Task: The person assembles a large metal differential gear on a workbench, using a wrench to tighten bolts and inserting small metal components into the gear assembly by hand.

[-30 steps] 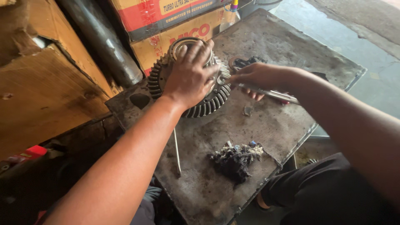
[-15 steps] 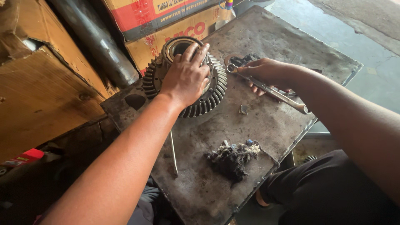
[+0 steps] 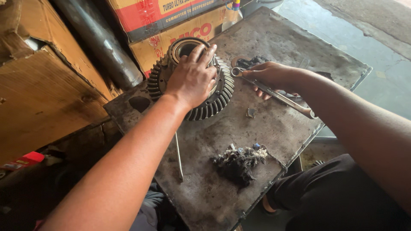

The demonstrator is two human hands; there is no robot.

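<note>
- Steel ring gear (image 3: 214, 100), toothed and greasy, sits on the plate (image 3: 274, 128) near its far left corner; the left hand (image 3: 192, 77) lies flat over its hub, fingers spread, pressing down rather than gripping.
- Right hand (image 3: 269, 75) is closed round a spanner (image 3: 278, 95), whose ring end points at the gear's right edge, just short of the teeth.
- Judging by this, the work on the gear is at an early or middle stage: the gear is steadied and the tool is held close, but the spanner is not seated on any bolt that I can see. Whether bolts are already out, I cannot tell.
- Near the hands lie a thin rod (image 3: 178, 156), a small loose bit (image 3: 250, 112) and a dirty rag clump (image 3: 237, 162).
- Containers: cardboard boxes (image 3: 171, 25) stand stacked behind the plate, shut, contents hidden. A brown crate (image 3: 38, 94) sits at left; its inside does not show.
- Dark pipe (image 3: 102, 42) leans between the crate and the boxes.
</note>
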